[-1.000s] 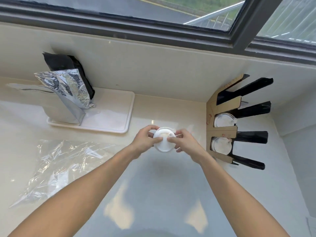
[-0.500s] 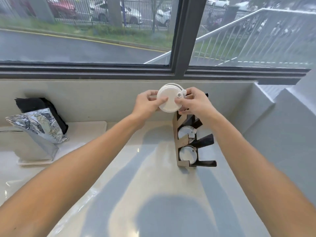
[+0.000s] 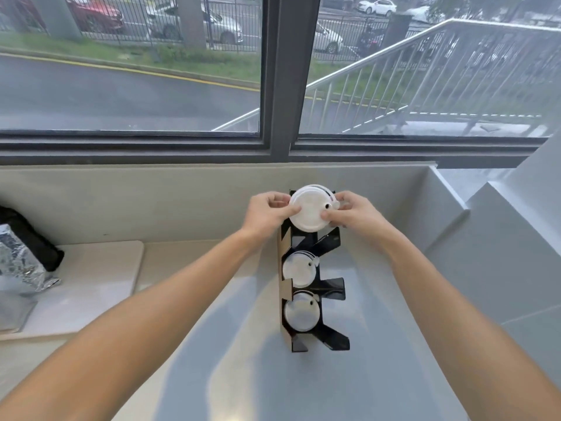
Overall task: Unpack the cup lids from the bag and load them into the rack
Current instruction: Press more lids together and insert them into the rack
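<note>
At the top slot of the black lid rack (image 3: 315, 287), I see a stack of white cup lids (image 3: 310, 211) pinched edge-on between both hands. Left hand (image 3: 267, 212) curls closed on its left rim; right hand (image 3: 349, 212) grips the right rim, thumb on the face. Lower two slots each hold lids.

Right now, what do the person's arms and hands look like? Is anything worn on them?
Both forearms are bare along all that shows, with no sleeves in view. The left hand and right hand wear no gloves. No watch, bracelet or ring shows on wrists or fingers.
</note>
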